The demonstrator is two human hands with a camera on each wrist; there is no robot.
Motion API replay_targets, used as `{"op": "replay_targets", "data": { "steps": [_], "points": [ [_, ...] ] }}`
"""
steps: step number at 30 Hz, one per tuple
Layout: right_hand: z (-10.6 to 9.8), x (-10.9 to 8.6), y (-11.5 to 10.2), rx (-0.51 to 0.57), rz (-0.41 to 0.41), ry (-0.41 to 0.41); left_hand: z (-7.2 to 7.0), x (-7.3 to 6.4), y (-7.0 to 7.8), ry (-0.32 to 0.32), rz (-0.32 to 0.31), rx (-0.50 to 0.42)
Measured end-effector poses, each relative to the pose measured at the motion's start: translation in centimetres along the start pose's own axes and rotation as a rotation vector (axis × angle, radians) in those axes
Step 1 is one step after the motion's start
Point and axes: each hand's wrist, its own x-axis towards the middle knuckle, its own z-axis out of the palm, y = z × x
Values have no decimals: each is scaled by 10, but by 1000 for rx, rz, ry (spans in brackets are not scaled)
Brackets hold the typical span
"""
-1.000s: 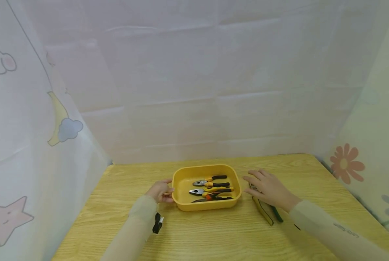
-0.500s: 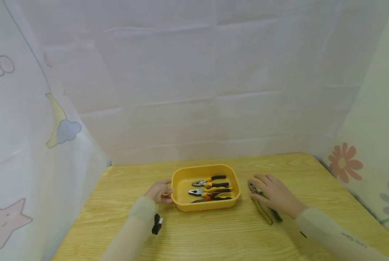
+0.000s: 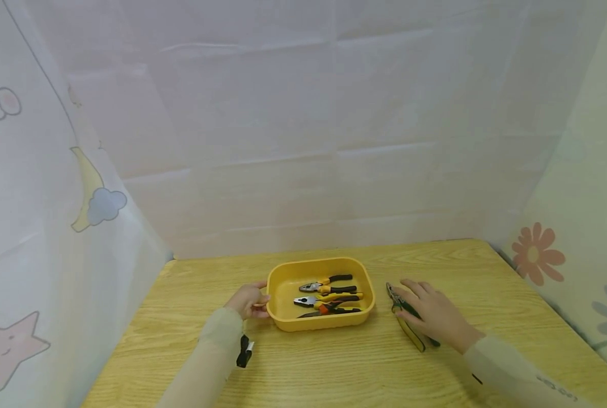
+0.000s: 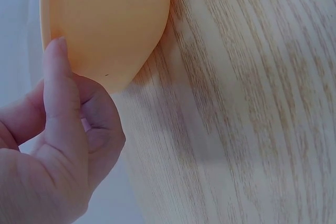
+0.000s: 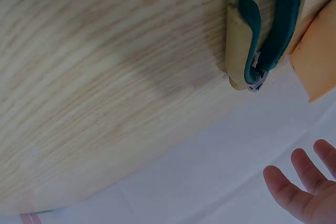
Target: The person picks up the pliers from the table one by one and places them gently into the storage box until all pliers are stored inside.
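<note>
My left hand [image 3: 246, 300] holds the left end of a yellow plastic tray [image 3: 282, 297]. In the left wrist view, the thumb [image 4: 62, 85] lies along the tray wall [image 4: 113, 19] and the other fingers are curled at its outside. Several pliers with black and yellow handles [image 3: 344, 289] lie in the tray, heads mostly to the left. Right of the tray, on the table, is a pair of pliers with green and yellow handles [image 3: 409, 334], handles spread. My right hand [image 3: 438, 316] is over these pliers with loosely bent fingers, overlapping part of the handles, and grips nothing.
A small black item with a white tab [image 3: 244, 351] lies near my left forearm. The wood-grain table [image 3: 324, 368] meets a pale sheet [image 3: 303, 187] at its back edge. Patterned sheets hang to the left and right.
My right hand has moved away from the tray, rightward and slightly nearer to me, uncovering the head of the green-and-yellow pliers. The left hand keeps its hold on the tray.
</note>
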Motion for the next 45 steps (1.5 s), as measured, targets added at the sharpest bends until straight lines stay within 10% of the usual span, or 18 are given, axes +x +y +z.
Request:
{"op": "replay_targets", "data": {
  "steps": [25,45],
  "points": [
    [10,-19,0,66,69,-17,-2,-2,-2,-22,17,3],
    [24,-28,5,158,210,-227,-3,-2,0,-7,3,14]
  ]
}}
